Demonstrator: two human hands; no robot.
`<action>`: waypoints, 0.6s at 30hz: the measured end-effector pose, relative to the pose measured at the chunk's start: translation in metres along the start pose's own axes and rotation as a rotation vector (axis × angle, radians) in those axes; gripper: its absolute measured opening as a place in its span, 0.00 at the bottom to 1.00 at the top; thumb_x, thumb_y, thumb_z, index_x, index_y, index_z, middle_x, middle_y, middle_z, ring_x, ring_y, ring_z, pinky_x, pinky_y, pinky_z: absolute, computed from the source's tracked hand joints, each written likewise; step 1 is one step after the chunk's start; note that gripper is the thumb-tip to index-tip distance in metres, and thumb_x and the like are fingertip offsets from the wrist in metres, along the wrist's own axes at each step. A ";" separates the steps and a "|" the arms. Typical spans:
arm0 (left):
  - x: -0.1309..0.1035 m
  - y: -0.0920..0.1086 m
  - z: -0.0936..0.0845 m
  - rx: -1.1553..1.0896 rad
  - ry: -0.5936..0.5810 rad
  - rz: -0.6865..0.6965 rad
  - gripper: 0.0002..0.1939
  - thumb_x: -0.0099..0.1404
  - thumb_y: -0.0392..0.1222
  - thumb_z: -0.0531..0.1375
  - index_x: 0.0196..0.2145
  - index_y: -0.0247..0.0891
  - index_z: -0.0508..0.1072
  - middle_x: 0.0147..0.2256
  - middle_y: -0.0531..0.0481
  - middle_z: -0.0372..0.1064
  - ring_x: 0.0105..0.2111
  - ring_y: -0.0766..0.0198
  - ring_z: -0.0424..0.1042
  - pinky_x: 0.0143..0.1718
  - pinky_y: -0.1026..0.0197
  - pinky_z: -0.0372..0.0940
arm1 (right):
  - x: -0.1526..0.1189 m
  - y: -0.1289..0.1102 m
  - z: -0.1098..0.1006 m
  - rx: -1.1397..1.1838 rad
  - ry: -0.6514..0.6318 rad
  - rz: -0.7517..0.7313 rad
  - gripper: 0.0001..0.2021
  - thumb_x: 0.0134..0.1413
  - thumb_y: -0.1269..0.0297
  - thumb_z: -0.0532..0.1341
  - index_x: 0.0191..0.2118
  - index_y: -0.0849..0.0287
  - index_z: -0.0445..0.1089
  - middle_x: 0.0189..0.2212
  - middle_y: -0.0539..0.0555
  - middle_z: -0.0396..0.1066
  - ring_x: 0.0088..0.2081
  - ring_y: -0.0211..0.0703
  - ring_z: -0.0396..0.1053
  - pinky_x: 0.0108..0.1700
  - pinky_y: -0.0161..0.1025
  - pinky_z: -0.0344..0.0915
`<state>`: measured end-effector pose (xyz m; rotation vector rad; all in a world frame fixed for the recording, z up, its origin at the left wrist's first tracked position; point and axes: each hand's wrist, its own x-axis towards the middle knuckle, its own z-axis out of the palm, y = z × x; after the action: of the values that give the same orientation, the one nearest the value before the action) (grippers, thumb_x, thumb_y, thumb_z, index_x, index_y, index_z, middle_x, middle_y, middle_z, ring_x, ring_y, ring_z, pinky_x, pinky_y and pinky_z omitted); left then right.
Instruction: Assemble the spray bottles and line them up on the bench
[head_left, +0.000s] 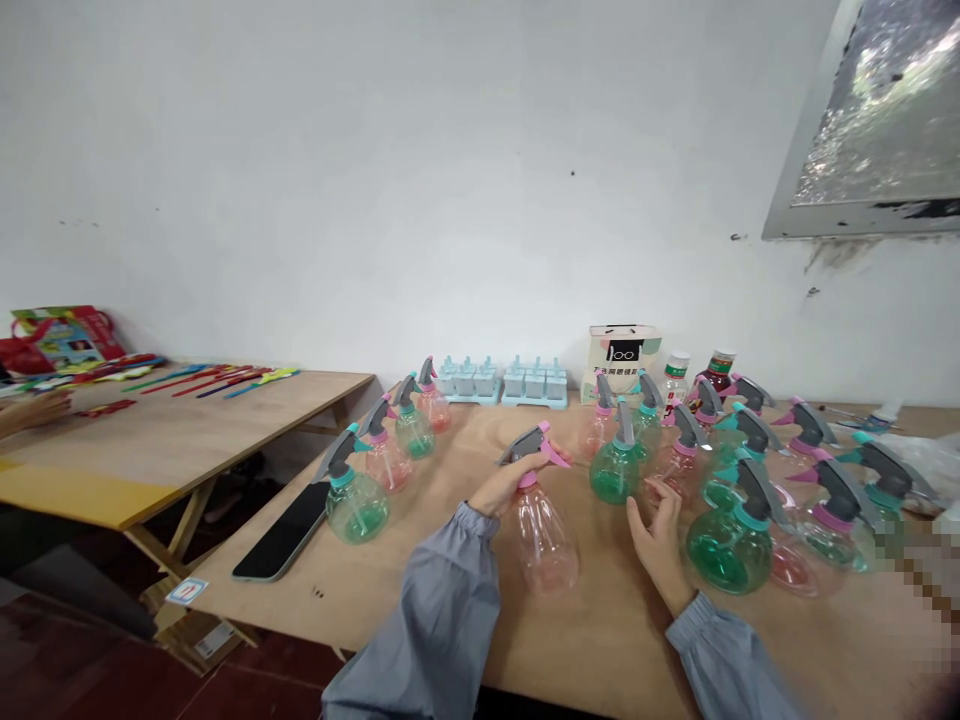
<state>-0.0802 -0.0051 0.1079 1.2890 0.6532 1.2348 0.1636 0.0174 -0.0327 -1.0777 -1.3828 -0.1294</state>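
Note:
My left hand is closed round the neck of a clear pink spray bottle, just below its grey and pink trigger head. The bottle stands nearly upright over the middle of the wooden table. To its right, my right hand is held with thumb and fingers apart and nothing visible between them. A green spray bottle stands just beyond the right thumb. Behind those fingers is another pink spray bottle, partly hidden. Close to the right wrist sits a larger-looking green spray bottle.
Several pink and green spray bottles crowd the right side; a row runs along the left beside a black phone. Pale blue ice-pop moulds, a paper bag and drink bottles line the wall. Another person's hand rests at a second table.

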 end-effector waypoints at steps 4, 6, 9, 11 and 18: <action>0.001 -0.001 -0.002 -0.018 0.100 0.019 0.19 0.54 0.57 0.64 0.27 0.35 0.74 0.27 0.46 0.76 0.29 0.62 0.75 0.31 0.62 0.68 | 0.001 0.001 0.000 -0.020 -0.007 -0.017 0.16 0.60 0.59 0.57 0.51 0.57 0.60 0.47 0.60 0.62 0.51 0.53 0.62 0.55 0.58 0.62; 0.001 -0.001 -0.003 -0.011 0.075 0.012 0.20 0.54 0.58 0.62 0.28 0.35 0.74 0.27 0.46 0.76 0.29 0.61 0.75 0.31 0.62 0.67 | 0.001 0.003 0.001 -0.030 -0.005 -0.027 0.16 0.60 0.59 0.57 0.51 0.57 0.61 0.47 0.60 0.61 0.51 0.53 0.62 0.55 0.58 0.62; 0.002 -0.001 -0.002 0.004 0.048 0.016 0.20 0.53 0.57 0.63 0.30 0.36 0.74 0.30 0.47 0.76 0.31 0.60 0.75 0.34 0.60 0.68 | 0.001 0.005 0.002 -0.033 -0.001 -0.032 0.16 0.59 0.59 0.57 0.50 0.58 0.61 0.47 0.60 0.61 0.51 0.53 0.62 0.55 0.58 0.62; 0.001 0.000 -0.002 0.023 0.103 0.058 0.19 0.53 0.57 0.63 0.29 0.36 0.74 0.29 0.47 0.76 0.33 0.59 0.76 0.38 0.58 0.69 | 0.001 0.006 0.002 -0.033 0.001 -0.029 0.16 0.59 0.59 0.58 0.50 0.58 0.61 0.46 0.60 0.62 0.50 0.53 0.62 0.55 0.59 0.62; 0.000 0.001 -0.004 0.107 0.035 0.123 0.19 0.55 0.58 0.63 0.28 0.38 0.75 0.28 0.47 0.75 0.38 0.55 0.76 0.48 0.53 0.68 | 0.001 0.006 0.002 -0.025 -0.007 -0.008 0.16 0.60 0.57 0.57 0.50 0.57 0.61 0.47 0.60 0.62 0.51 0.53 0.62 0.55 0.60 0.62</action>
<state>-0.0840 -0.0036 0.1077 1.4164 0.6809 1.3403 0.1664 0.0225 -0.0357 -1.0944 -1.3945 -0.1490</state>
